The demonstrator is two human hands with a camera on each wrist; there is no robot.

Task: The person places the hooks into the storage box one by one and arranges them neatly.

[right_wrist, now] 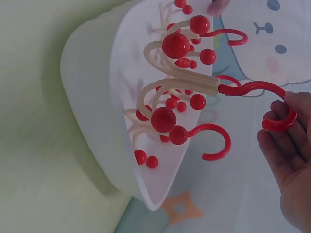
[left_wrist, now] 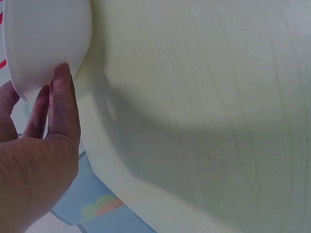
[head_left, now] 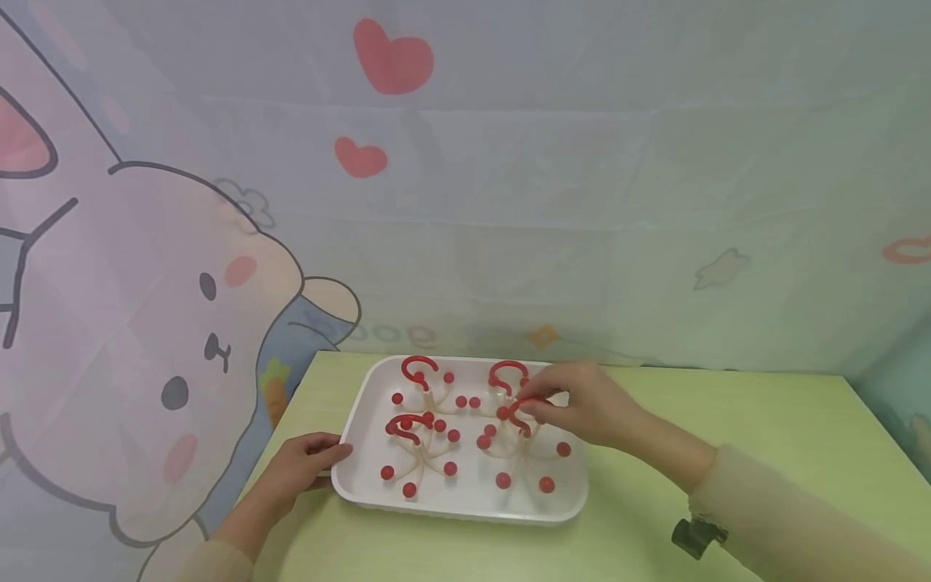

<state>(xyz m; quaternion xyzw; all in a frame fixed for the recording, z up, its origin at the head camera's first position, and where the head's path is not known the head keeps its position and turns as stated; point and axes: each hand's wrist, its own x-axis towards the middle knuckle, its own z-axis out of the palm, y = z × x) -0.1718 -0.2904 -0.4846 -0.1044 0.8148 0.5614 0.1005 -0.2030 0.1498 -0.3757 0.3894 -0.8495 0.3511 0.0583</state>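
A white tray (head_left: 465, 512) holds several octopus-shaped hangers, each with a red hook on top and curved cream arms ending in red balls. My left hand (head_left: 294, 470) grips the tray's left end, thumb over the rim and fingers against the outer wall (left_wrist: 48, 39). At the front right, my right hand (head_left: 582, 402) pinches one hanger (right_wrist: 209, 85) by its red hook. That hanger stands upright, its arms spread over the tray. Behind it is another hanger (head_left: 507, 364). Two more, a back one (head_left: 397, 398) and a front one (head_left: 450, 468), stand on the left.
The tray sits on a pale green table (head_left: 727, 485), near its back edge. A printed cloth (head_left: 545, 202) with hearts and a large rabbit hangs right behind the table. A small black device (head_left: 697, 537) is strapped at the right sleeve.
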